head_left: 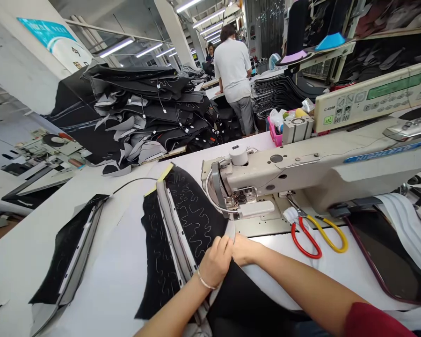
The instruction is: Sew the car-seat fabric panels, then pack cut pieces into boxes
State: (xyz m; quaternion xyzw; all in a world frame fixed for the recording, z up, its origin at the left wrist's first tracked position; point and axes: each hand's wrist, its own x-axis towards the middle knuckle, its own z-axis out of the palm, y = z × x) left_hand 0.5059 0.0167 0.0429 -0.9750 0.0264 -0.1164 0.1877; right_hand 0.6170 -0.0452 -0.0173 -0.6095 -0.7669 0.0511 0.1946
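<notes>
Far left on the table [119,281], a spare black piece [68,252] lies flat, apart from the work. Behind it is a tall stack of cut pieces [143,112]. Centre: the quilted panel [192,210] is spread flat, its end just left of the sewing machine [301,173], prob. to line the edge up w/ the needle. Left hand [215,264] has its fingers curled shut on the panel's grey edge. Right hand [243,250] touches it alongside, fingers hidden, so can't tell. Scissors [315,234] lie by the machine base, w/in reach. A pink basket [275,133] behind holds bottles & small bits.
</notes>
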